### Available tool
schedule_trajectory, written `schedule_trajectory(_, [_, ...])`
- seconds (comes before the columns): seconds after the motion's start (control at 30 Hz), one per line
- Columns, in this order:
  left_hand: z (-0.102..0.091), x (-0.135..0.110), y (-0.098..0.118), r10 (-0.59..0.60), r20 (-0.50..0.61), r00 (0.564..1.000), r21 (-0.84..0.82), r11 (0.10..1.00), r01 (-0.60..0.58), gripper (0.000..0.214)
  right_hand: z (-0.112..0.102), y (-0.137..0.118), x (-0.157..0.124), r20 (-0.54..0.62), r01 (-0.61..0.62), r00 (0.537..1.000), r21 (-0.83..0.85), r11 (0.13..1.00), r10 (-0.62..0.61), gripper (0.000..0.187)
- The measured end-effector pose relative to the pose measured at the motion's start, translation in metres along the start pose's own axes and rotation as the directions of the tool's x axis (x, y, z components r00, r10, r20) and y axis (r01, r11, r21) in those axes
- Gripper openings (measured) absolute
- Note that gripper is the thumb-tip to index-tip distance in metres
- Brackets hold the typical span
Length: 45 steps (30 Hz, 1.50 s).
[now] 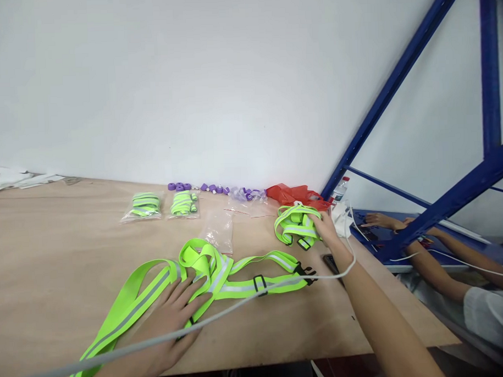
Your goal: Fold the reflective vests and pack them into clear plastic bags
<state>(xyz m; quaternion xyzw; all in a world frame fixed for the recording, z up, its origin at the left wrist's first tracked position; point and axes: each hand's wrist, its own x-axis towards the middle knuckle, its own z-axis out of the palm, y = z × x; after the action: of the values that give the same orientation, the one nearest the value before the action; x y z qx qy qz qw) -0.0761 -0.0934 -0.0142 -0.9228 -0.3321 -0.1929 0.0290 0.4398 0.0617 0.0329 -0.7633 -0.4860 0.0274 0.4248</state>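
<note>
A neon green reflective belt [237,288] with grey stripes, black sliders and a black buckle [306,273] lies loosely looped on the table. My left hand [173,317] rests flat on its left part, fingers stretched out and apart. Farther right, a second reflective belt [298,226] is gathered in a loose bundle. My right hand [325,230] has its fingers closed at that bundle's right edge; some fingertips are hidden. Two clear bags, the left bag [144,205] and the right bag [183,204], each hold a folded green strap. Between them and the bundle lies a clear plastic bag [218,232].
Purple rolls [179,186], a red plastic bag [293,194] and a bottle [340,191] line the wall. A white cable [234,305] crosses before my hands. A dark phone-like object [332,264] lies near my right forearm. Beyond the blue frame [380,96], another person's arms [427,259] show.
</note>
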Motion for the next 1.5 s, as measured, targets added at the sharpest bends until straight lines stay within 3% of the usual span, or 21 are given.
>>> schedule_trajectory(0.2, [0.002,-0.003,-0.002,-0.020,0.029,0.999,-0.024,0.999,0.021,0.057,0.010,0.014,-0.028,0.168,0.087,0.985,-0.263,0.961,-0.044,0.026])
schedule_trajectory(0.33, [0.001,-0.002,-0.003,0.001,0.043,0.999,0.006,1.000,-0.001,0.059,0.012,0.011,-0.036,0.237,0.151,0.970,-0.394,0.906,-0.059,0.033])
schedule_trajectory(0.63, [0.004,-0.004,-0.003,-0.037,0.048,0.998,-0.019,0.999,0.038,0.057,0.016,-0.001,-0.044,0.206,0.131,0.978,-0.535,0.835,-0.021,0.038])
schedule_trajectory(0.83, [0.003,-0.003,-0.002,-0.014,0.061,0.998,-0.020,1.000,0.015,0.057,0.018,-0.006,-0.035,0.170,0.065,0.985,-0.575,0.816,0.041,0.058])
schedule_trajectory(1.03, [0.000,-0.002,0.001,-0.014,0.051,0.999,-0.018,1.000,0.015,0.053,0.024,-0.006,-0.029,0.178,0.038,0.980,-0.596,0.802,0.086,0.036])
schedule_trajectory(1.17, [-0.001,-0.002,0.001,-0.005,0.029,1.000,-0.033,0.999,0.006,0.055,0.012,-0.011,-0.018,0.212,0.095,0.977,-0.578,0.810,0.037,0.027])
schedule_trajectory(1.33, [-0.004,-0.002,0.002,-0.029,0.050,0.998,-0.036,0.999,0.031,0.059,-0.020,-0.032,0.020,0.167,0.170,0.982,-0.549,0.819,-0.091,0.021])
schedule_trajectory(1.5, [-0.004,-0.001,0.003,-0.015,0.041,0.999,-0.041,0.999,0.017,0.055,-0.045,-0.059,0.049,0.136,0.290,0.956,-0.533,0.794,-0.258,0.034])
